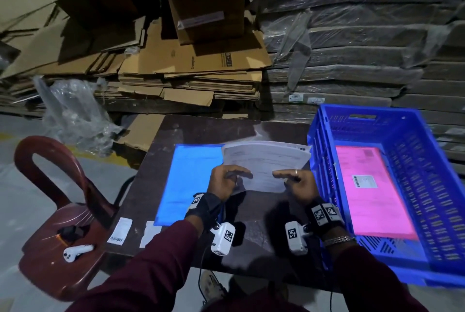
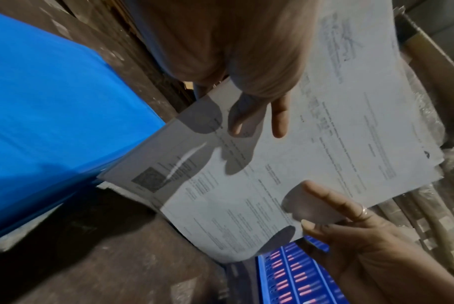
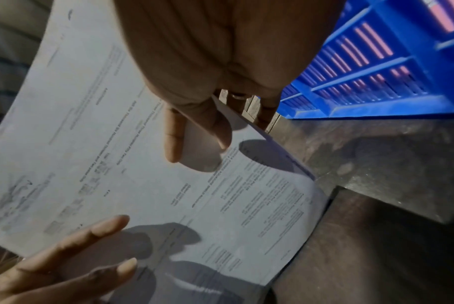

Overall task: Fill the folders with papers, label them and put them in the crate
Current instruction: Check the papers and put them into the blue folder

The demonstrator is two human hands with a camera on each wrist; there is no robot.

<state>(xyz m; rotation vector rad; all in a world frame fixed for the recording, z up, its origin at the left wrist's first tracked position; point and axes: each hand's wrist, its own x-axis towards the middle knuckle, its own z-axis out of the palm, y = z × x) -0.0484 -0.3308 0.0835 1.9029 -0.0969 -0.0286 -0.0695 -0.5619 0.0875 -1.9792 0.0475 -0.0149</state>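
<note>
A stack of printed papers (image 1: 266,163) is held above the dark surface (image 1: 261,231), its near edge gripped from both sides. The left hand (image 1: 227,180) pinches the near left part of the stack, thumb on top and fingers curled under it; the right hand (image 1: 297,183) pinches the near right part the same way, with a ring on one finger. In the left wrist view the papers (image 2: 324,154) fan out slightly at their far edge, and the right hand (image 2: 363,236) holds their corner between thumb and fingers. In the right wrist view the right hand (image 3: 220,72) has its thumb pressed on the top sheet (image 3: 116,154), with the left hand (image 3: 64,271) at the opposite edge.

Taking the papers as the landmark: a blue folder (image 1: 191,183) lies flat on the surface just to their left, its right edge passing under the stack. To their right stands a blue crate (image 1: 412,185), touching the surface's right side, with a pink folder (image 1: 372,193) lying flat on its floor; a white label (image 1: 366,181) is stuck on that folder. Nearer the person and to the left of the papers, two white labels (image 1: 120,231) lie on the surface. Farther left stands a brown plastic chair (image 1: 63,236) with a white controller (image 1: 75,252) on its seat. Beyond the papers, flattened cardboard (image 1: 191,67) is piled up.
</note>
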